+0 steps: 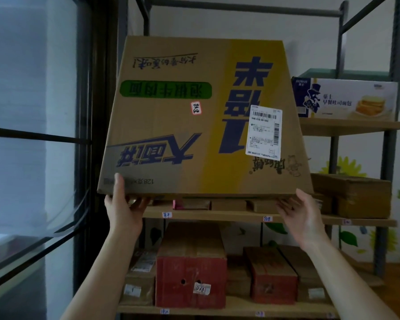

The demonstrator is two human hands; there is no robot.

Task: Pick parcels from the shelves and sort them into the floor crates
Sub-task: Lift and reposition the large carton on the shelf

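Bare hands: left hand (pixel 123 213), right hand (pixel 304 219); forearms (pixel 97 273) bare to frame edge; slender fingers (pixel 284 205).

Brown carton (pixel 171 125): yellow band, blue print, green patch; red boxes (pixel 189 280) below.

The head camera faces the shelves (pixel 217 214) head-on from close up, wide-angled, the box (pixel 194 116) filling the middle of its view.

One large carton (pixel 194 116), two hands (pixel 121 212) (pixel 301 214)
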